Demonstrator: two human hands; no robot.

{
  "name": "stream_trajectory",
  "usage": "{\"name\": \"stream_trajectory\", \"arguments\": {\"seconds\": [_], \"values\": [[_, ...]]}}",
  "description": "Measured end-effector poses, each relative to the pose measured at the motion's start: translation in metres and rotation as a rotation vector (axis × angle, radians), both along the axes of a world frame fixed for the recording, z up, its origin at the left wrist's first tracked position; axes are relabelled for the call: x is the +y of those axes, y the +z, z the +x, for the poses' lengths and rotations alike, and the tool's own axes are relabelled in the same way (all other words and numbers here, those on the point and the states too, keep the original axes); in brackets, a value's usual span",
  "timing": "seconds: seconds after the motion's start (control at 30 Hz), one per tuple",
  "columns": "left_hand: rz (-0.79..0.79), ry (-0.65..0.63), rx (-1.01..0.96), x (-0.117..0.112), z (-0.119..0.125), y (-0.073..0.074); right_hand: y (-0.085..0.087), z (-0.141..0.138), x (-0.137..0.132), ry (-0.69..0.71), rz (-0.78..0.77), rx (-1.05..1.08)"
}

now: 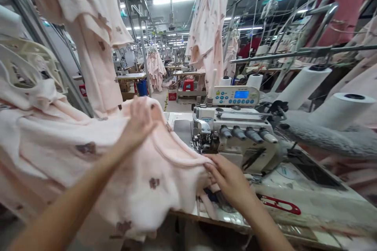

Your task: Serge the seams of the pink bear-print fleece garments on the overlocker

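Note:
A pale pink fleece garment (88, 157) with small brown motifs is heaped over the left of the sewing table. My left hand (138, 123) lies on top of the garment near its far edge, blurred by motion, fingers bent onto the cloth. My right hand (228, 178) pinches the garment's seam edge just in front of the needle area of the white overlock sewing machine (235, 133).
Red thread snips (278, 204) lie on the table (312, 200) right of my right hand. White thread cones (303, 84) stand behind the machine. Pink garments (206, 27) hang overhead on rails. Other sewing stations fill the hall behind.

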State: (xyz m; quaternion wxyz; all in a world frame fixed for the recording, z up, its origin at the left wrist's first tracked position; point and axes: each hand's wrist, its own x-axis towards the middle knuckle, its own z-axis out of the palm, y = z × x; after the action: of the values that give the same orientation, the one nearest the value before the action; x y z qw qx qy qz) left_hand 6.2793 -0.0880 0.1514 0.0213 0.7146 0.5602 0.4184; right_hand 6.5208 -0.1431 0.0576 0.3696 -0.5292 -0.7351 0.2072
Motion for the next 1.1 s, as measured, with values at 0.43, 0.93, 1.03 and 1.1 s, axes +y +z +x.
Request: {"name": "stream_trajectory", "arguments": {"seconds": [0.43, 0.93, 1.03, 1.1], "values": [[-0.287, -0.403, 0.326, -0.012, 0.072, -0.066, 0.015, 0.004, 0.018, -0.121, -0.2, 0.032], [-0.349, -0.31, 0.216, 0.003, 0.087, -0.068, -0.011, -0.01, 0.02, -0.382, 0.123, 0.025], [-0.311, -0.297, 0.245, 0.004, 0.088, -0.07, -0.015, -0.013, 0.023, -0.409, 0.18, -0.011], [-0.272, -0.281, 0.28, 0.005, 0.089, -0.071, -0.017, -0.015, 0.022, -0.434, 0.221, -0.063]]}}
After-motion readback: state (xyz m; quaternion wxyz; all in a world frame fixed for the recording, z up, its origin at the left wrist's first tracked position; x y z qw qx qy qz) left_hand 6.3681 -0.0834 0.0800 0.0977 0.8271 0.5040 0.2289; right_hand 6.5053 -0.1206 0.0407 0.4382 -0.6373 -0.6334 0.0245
